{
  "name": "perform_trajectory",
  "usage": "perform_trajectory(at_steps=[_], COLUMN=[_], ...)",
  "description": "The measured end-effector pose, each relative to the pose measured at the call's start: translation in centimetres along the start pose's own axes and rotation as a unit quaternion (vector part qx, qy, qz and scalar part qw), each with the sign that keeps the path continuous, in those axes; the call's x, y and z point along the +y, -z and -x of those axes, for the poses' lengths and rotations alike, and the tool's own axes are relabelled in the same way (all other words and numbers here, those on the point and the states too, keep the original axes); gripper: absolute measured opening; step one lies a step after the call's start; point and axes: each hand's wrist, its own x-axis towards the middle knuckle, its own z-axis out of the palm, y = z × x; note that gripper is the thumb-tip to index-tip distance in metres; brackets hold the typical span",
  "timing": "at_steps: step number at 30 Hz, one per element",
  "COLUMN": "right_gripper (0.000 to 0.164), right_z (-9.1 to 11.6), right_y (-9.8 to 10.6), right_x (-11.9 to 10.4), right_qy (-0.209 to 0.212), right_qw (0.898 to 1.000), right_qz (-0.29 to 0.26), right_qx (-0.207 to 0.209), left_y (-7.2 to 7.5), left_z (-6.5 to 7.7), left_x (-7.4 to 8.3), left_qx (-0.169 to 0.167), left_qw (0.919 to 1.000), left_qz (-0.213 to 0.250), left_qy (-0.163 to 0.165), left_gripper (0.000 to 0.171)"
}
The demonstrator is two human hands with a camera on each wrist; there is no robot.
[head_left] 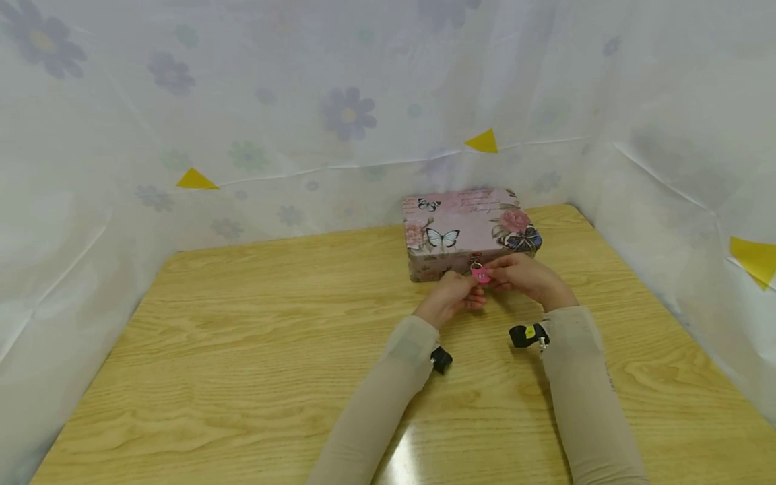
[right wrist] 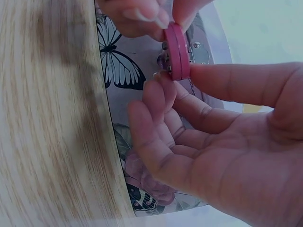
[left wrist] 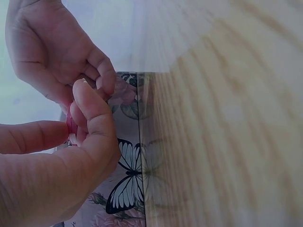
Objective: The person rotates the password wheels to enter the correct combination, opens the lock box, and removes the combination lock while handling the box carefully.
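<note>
A small pink padlock (head_left: 481, 273) hangs by its metal shackle at the front clasp of a pink box (head_left: 467, 219) printed with butterflies and flowers. My left hand (head_left: 453, 294) pinches the padlock from the left between thumb and fingers. From the other side my right hand (head_left: 526, 275) pinches it too, its thumb against one face in the right wrist view. There the padlock (right wrist: 178, 51) appears edge-on, with small dial-like parts on one side. Fingers hide most of the padlock (left wrist: 71, 120) in the left wrist view. The box lid is down.
The box stands near the back right of a wooden table (head_left: 254, 350). A white flowered curtain (head_left: 273, 101) encloses the back and sides, with yellow triangles (head_left: 483, 141) on it. Black wrist cameras (head_left: 529, 335) are strapped at both sleeves.
</note>
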Motion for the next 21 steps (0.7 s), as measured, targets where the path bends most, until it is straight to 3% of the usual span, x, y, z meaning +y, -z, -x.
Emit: perform_trajectory(at_steps=[21], right_gripper=[0.043], right_z=[-0.27], right_y=[-0.07], right_x=[0.19], right_qy=[-0.004], right_qw=[1.0], right_qz=[-0.016], right_qx=[-0.015], left_y=[0.06], left_z=[-0.32], left_x=[-0.26], left_qx=[-0.015], left_qw=[0.9999], left_qz=[0.004], left_qy=[-0.002], left_gripper=[0.031])
